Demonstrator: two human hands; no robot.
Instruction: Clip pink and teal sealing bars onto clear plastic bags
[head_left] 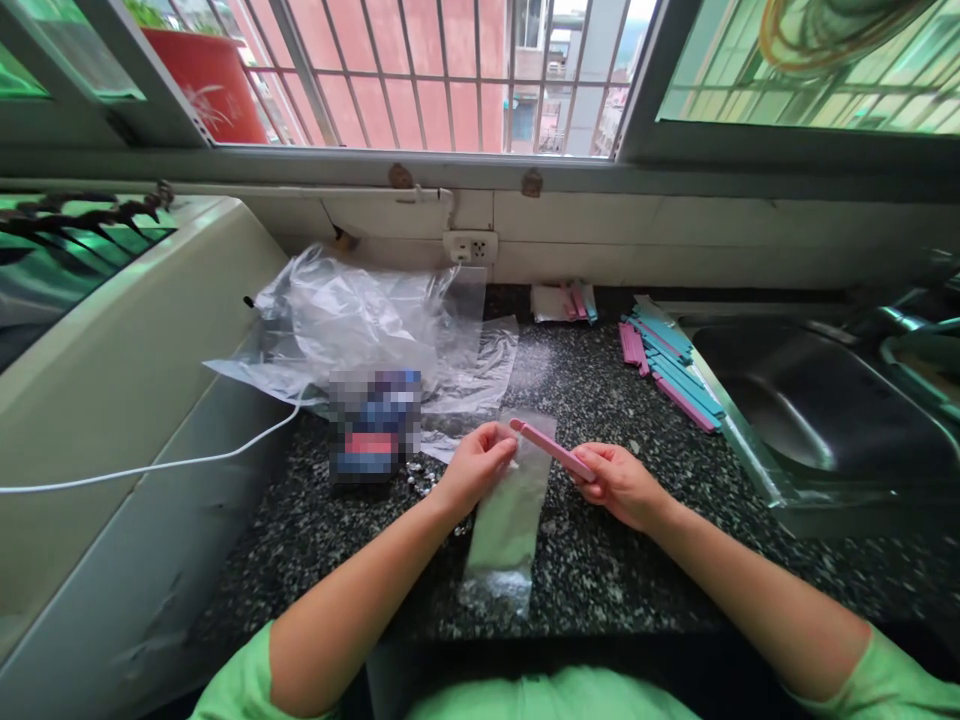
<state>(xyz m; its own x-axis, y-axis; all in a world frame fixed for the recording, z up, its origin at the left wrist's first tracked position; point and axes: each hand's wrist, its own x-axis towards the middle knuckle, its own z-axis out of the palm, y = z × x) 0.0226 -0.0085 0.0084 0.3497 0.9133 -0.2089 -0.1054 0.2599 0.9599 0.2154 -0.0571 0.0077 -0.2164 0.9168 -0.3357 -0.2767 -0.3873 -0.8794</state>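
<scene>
My right hand [616,484] is closed around the lower end of a pink nail file [553,450], perhaps a small stack of them. Its far end points up and left, over the mouth of a clear plastic bag [506,530]. With thumb and fingers pinched together, my left hand [484,462] grips the left side of that bag near its top. The bag hangs down toward the counter's front edge, and something pale shows through it. To the right, pink and blue nail files [671,365] lie in a loose pile beside the sink.
Crumpled clear plastic bags [367,315] spread over the dark speckled counter [600,580] at back left. A phone [375,425], blurred out, lies before them with a white cable [225,458] nearby. A small packet [551,303] stands by the wall. The steel sink [795,400] is at right, a stove [112,310] at left.
</scene>
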